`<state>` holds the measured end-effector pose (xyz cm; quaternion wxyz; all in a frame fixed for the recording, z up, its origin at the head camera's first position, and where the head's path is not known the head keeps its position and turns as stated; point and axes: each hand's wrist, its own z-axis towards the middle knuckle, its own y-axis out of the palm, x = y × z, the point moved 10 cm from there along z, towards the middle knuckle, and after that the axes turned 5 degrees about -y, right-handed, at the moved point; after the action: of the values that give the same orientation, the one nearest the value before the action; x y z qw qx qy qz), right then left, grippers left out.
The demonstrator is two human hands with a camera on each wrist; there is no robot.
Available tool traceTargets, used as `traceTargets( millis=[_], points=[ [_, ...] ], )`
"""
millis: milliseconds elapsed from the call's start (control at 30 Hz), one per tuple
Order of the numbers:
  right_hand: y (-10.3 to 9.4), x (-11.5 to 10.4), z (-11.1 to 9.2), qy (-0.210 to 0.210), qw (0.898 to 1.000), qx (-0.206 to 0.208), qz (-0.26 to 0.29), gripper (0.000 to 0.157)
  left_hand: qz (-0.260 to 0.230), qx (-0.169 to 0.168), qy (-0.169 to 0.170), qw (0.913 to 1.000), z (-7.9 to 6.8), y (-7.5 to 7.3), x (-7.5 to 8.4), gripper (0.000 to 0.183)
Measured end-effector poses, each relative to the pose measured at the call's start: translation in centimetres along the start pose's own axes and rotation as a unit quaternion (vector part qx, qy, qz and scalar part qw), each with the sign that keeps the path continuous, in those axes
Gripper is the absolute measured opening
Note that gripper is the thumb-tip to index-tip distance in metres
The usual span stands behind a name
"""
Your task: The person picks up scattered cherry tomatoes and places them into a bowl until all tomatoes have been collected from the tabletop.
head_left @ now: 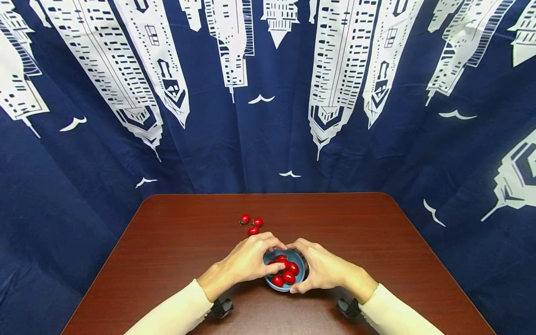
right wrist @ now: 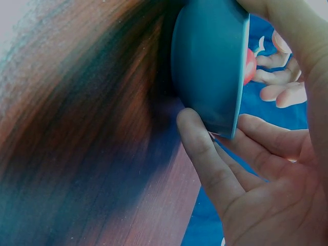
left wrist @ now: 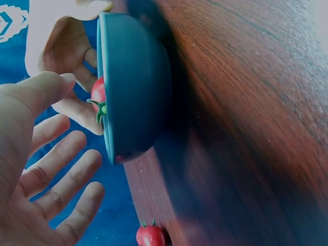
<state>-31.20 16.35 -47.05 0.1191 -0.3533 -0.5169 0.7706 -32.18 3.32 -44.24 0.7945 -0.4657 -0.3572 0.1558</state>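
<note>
A small blue bowl (head_left: 279, 288) holding several cherry tomatoes (head_left: 289, 278) stands on the table. My right hand (head_left: 324, 267) grips its right side, thumb at the near rim and fingers at the far rim; in the right wrist view, fingertips (right wrist: 189, 118) touch the bowl's outer wall. Over the left part of the bowl is my left hand (head_left: 251, 260), thumb above the tomatoes. The left wrist view shows its fingers (left wrist: 84, 200) loosely spread, holding nothing. One tomato (left wrist: 98, 92) with a green stem peeks above the rim there.
Three loose cherry tomatoes (head_left: 253, 231) lie on the brown wooden table (head_left: 335, 218), just beyond my left hand. A dark blue cloth (head_left: 276, 135) with white building prints hangs behind the table's far edge. A small black device sits at each wrist.
</note>
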Motion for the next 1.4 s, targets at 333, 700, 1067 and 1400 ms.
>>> traceTargets(
  millis=[333, 700, 1067, 1400],
  points=[
    [-0.1, 0.0, 0.1, 0.003, 1.000, 0.000, -0.004, 0.095, 0.005, 0.016, -0.031, 0.9994, -0.5, -1.5, -1.4, 0.044],
    [0.0, 0.3, 0.1, 0.011, 1.000, -0.005, 0.000, 0.094, 0.011, 0.045, -0.061, 0.9970, -0.7, -3.3, -4.4, 0.050],
    [-0.2, 0.2, 0.0, 0.010, 1.000, 0.002, -0.005, 0.095, -0.005, 0.061, -0.089, 0.9941, -0.5, -4.1, -8.5, 0.051],
    [0.0, 0.1, 0.0, 0.013, 1.000, -0.004, 0.006, 0.095, -0.020, 0.030, -0.096, 0.9947, 0.1, -2.6, -10.7, 0.057]
  ],
)
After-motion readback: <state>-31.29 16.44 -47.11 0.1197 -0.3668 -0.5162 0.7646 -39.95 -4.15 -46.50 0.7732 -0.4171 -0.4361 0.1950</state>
